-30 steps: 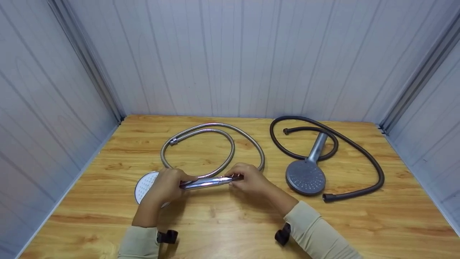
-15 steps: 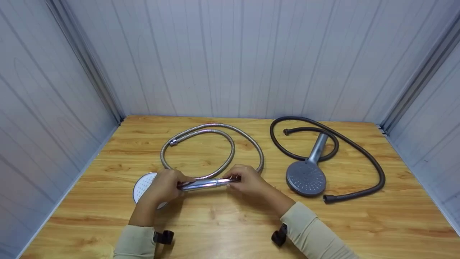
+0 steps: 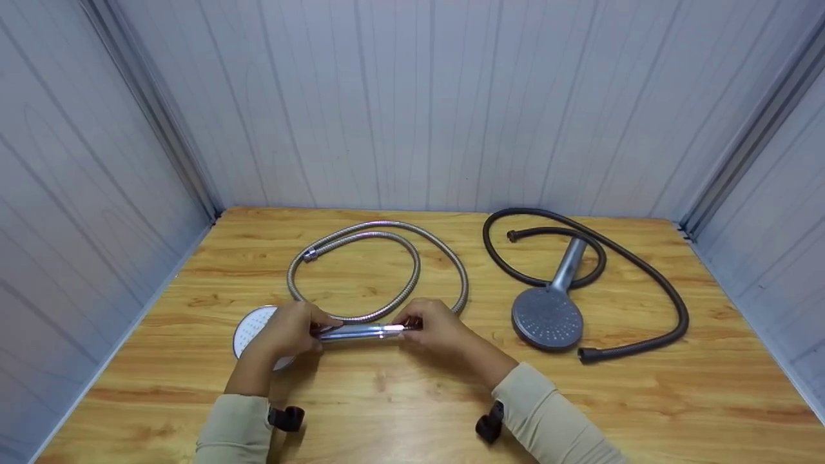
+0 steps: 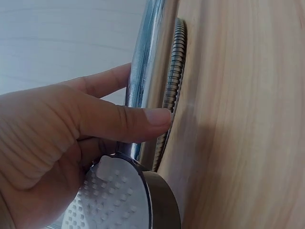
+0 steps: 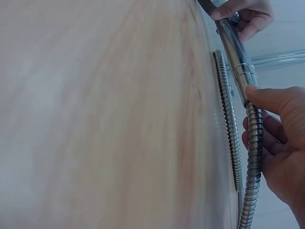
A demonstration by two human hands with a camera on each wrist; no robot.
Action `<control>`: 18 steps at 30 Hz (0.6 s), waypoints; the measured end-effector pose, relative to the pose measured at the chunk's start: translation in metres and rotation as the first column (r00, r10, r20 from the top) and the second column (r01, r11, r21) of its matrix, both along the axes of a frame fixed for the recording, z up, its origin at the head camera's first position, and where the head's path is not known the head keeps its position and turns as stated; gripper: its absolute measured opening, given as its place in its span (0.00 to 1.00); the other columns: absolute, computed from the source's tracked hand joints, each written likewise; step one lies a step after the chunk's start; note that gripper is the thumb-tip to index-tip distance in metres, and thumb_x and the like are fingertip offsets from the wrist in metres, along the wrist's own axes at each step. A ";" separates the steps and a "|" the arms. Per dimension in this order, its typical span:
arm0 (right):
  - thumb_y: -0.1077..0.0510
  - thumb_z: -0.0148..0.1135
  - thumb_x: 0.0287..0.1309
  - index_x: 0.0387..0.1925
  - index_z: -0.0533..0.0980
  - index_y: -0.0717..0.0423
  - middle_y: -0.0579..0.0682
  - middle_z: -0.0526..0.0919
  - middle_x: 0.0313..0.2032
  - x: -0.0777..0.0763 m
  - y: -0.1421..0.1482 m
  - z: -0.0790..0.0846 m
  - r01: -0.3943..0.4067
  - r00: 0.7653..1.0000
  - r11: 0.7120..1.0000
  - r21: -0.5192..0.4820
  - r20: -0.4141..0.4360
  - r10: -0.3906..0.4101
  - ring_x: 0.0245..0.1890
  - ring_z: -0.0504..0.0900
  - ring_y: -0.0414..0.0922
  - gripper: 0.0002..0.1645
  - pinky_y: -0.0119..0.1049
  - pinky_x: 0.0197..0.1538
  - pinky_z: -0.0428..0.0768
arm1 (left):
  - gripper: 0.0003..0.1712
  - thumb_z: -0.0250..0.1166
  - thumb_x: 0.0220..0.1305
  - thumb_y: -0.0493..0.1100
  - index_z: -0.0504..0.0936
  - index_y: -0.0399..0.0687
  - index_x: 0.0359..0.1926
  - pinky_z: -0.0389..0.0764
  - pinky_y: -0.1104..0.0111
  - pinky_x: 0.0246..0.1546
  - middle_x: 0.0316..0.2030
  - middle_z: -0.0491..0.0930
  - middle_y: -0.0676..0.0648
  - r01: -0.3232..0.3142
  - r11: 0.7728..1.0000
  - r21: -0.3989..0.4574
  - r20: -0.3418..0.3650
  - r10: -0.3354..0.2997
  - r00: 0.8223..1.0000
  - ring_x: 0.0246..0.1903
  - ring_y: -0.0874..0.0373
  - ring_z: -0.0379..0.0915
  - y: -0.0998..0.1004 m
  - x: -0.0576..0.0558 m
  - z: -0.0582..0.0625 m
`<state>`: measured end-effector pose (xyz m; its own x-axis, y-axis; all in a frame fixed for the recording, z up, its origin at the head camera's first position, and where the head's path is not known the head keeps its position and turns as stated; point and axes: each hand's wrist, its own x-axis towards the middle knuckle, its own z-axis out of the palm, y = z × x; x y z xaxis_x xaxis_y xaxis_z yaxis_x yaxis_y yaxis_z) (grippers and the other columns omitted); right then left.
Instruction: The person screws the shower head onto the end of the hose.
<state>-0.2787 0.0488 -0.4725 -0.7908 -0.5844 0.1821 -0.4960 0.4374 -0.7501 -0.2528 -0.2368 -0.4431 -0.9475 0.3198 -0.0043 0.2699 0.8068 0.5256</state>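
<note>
A chrome hand shower with a white nozzle face (image 3: 252, 330) is held just over the table. Near its head, my left hand (image 3: 288, 332) grips the handle (image 3: 361, 331); in the left wrist view the thumb lies across the chrome. At the handle's other end, my right hand (image 3: 435, 328) pinches the joint where the silver shower hose (image 5: 255, 143) meets it. The right wrist view shows the hose end against the handle, in line with it. Behind both hands, the rest of that hose (image 3: 412, 258) lies looped on the table, its free end fitting (image 3: 310, 254) at the loop's upper left.
On the right of the wooden table (image 3: 387, 412) lies a grey hand shower (image 3: 548, 319), its handle touching a coiled dark hose (image 3: 657, 277). White panel walls (image 3: 399, 103) enclose the back and both sides.
Both hands and the chrome hand shower have shifted slightly left, and the handle lies more level. The silver hose's right side has moved left a little. The grey shower stays put.
</note>
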 end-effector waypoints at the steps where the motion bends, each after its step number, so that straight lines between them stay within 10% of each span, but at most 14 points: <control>1: 0.67 0.68 0.54 0.38 0.85 0.55 0.44 0.82 0.35 0.000 -0.001 0.000 -0.001 1.000 1.000 0.003 0.003 0.001 0.36 0.78 0.39 0.10 0.32 0.40 0.78 | 0.29 0.75 0.40 0.23 0.90 0.54 0.43 0.76 0.64 0.32 0.31 0.83 0.55 0.003 1.000 0.002 0.002 -0.003 1.000 0.30 0.58 0.70 -0.001 -0.001 0.001; 18: 0.67 0.68 0.53 0.37 0.84 0.59 0.49 0.84 0.32 -0.005 -0.015 -0.008 -0.053 0.998 0.998 0.031 -0.024 0.054 0.33 0.79 0.38 0.08 0.31 0.38 0.77 | 0.26 0.74 0.40 0.22 0.90 0.51 0.40 0.72 0.64 0.29 0.27 0.82 0.53 0.001 0.998 -0.065 0.050 0.002 0.999 0.27 0.57 0.69 -0.011 -0.011 0.004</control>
